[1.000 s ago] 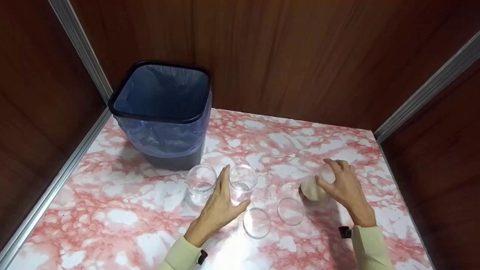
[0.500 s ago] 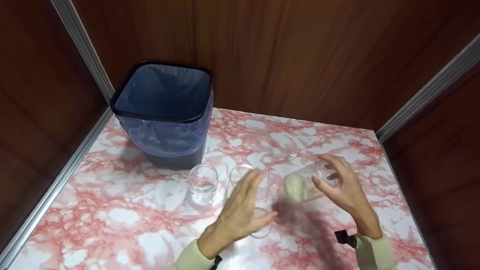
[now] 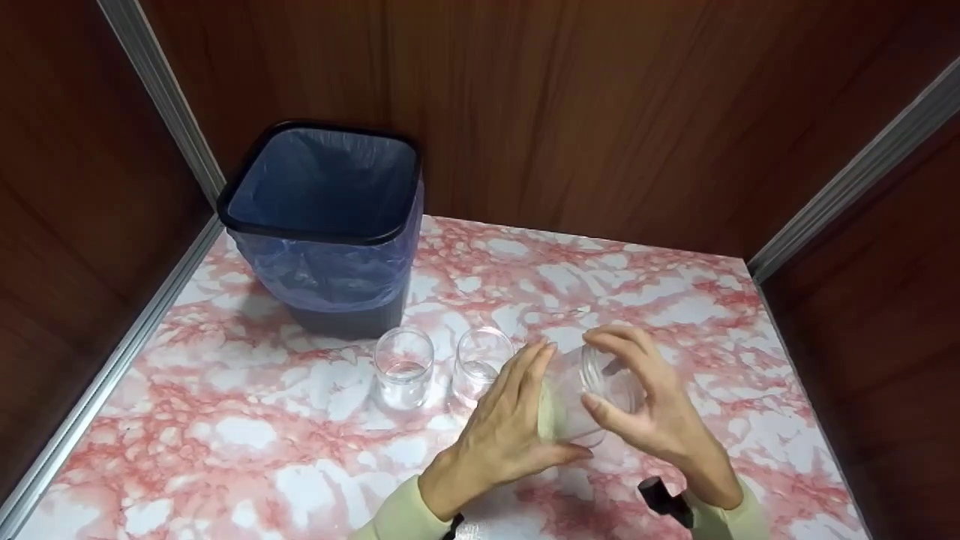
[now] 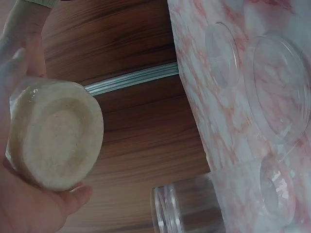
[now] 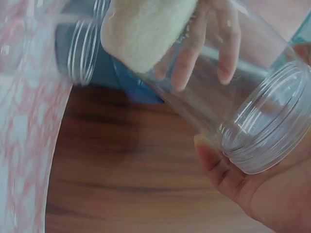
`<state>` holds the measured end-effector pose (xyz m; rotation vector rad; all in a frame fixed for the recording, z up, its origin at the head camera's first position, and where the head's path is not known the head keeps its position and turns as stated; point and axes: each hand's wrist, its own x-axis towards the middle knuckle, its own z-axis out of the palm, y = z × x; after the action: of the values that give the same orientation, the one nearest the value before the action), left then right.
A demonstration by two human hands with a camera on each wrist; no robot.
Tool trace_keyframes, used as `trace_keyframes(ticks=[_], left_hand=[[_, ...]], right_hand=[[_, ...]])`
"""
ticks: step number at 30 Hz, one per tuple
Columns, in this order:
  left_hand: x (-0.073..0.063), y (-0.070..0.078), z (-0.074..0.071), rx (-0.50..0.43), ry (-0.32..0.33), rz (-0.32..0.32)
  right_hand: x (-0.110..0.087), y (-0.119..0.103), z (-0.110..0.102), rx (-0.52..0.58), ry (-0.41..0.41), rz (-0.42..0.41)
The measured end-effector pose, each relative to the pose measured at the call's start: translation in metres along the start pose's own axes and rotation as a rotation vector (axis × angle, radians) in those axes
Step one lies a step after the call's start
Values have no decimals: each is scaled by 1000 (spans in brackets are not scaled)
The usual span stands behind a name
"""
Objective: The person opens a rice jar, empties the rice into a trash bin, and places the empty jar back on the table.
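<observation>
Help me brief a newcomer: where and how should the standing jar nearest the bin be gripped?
That standing jar is probably best gripped round its side wall, below the rim, from the person's left: its body is upright and cylindrical, with the bin behind and another jar to its right.

The jar (image 3: 571,397) is colourless and transparent; the mass (image 4: 58,136) inside is cream. The worktop (image 3: 240,435) carries a red-and-white marbled pattern. The bin rim (image 3: 315,236) is black, the liner (image 3: 330,274) translucent blue-violet, and the wall panels (image 3: 570,112) dark reddish-brown woodgrain.
</observation>
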<state>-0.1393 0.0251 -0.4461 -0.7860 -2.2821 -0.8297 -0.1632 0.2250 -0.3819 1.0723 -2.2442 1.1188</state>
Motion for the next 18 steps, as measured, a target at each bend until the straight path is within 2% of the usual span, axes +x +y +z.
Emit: trace_keyframes(ticks=[5,8,12,15,18], left_hand=[[0,3,-3,34,21,2],[-2,3,-2,68,39,-3],[-4,2,1,186,90,10],[-5,0,1,301,127,33],[-6,-2,-1,374,157,63]], right_hand=[[0,-10,4,-24,-50,34],[0,-14,5,-119,-130,67],[0,-17,7,-256,-225,117],[0,-16,12,-311,-212,162],[0,-13,21,-316,-119,161]])
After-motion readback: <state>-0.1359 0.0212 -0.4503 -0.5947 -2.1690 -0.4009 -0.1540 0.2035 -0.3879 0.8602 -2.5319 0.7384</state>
